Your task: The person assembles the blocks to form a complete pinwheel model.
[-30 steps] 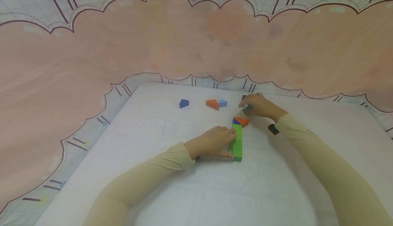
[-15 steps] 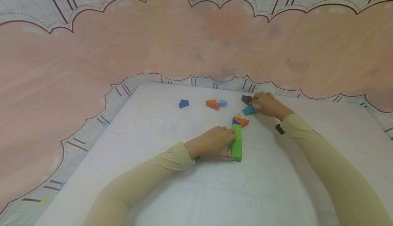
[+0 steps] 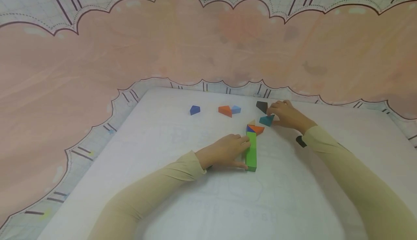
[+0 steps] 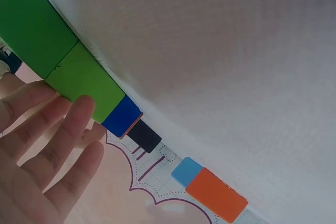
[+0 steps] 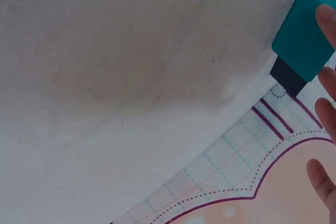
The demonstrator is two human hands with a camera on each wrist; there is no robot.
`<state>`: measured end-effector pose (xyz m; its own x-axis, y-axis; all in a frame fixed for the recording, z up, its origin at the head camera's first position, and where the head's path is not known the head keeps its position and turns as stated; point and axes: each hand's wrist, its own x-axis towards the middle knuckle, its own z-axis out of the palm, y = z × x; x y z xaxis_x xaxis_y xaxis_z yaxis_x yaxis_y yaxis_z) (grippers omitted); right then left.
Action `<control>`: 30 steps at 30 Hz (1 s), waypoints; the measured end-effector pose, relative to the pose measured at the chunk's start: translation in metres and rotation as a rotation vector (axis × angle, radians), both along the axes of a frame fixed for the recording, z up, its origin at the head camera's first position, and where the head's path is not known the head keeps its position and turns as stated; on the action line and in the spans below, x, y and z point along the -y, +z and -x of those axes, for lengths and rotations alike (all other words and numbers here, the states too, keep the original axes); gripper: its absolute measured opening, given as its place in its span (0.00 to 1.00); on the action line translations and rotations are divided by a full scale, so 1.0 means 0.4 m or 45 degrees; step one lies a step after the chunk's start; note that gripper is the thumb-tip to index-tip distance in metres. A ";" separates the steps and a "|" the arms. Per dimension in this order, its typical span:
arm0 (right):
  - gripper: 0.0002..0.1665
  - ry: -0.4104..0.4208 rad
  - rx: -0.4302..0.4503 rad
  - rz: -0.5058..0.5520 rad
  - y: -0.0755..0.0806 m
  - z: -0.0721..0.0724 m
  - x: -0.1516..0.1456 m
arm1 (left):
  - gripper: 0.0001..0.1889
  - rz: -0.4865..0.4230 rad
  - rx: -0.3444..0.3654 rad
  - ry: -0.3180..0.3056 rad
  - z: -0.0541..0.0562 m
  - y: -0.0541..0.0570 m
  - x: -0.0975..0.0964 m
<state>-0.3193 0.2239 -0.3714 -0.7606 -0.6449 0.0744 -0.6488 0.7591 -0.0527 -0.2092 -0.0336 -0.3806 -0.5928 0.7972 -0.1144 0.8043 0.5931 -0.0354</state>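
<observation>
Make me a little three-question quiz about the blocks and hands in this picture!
1. True or false: the left hand rests against the long green block.
2. Which block does the right hand touch? A) the teal block B) the dark blue block C) the light blue block
3. Fill in: the orange block at the far side of the white mat lies right next to the ____ block.

Key: 1 true. 2 A. 3 light blue.
</observation>
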 end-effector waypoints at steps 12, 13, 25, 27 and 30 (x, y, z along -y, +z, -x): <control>0.17 -0.024 0.049 -0.029 0.011 -0.009 0.007 | 0.38 -0.010 0.027 0.011 0.002 -0.001 0.002; 0.17 -0.027 0.047 -0.027 0.010 -0.008 0.009 | 0.38 -0.008 0.026 0.012 0.002 -0.001 0.002; 0.17 0.006 0.016 -0.029 0.007 0.025 0.051 | 0.38 0.001 0.003 -0.006 0.004 -0.002 0.000; 0.16 0.028 0.009 -0.034 0.010 0.027 0.061 | 0.38 -0.006 0.012 -0.005 0.004 -0.003 0.001; 0.16 0.045 0.026 -0.039 0.018 0.029 0.078 | 0.38 -0.014 0.020 -0.006 0.004 -0.004 0.002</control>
<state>-0.3310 0.1927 -0.3640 -0.7386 -0.6730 0.0391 -0.6741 0.7374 -0.0430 -0.2110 -0.0343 -0.3824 -0.5875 0.8010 -0.1150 0.8074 0.5898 -0.0167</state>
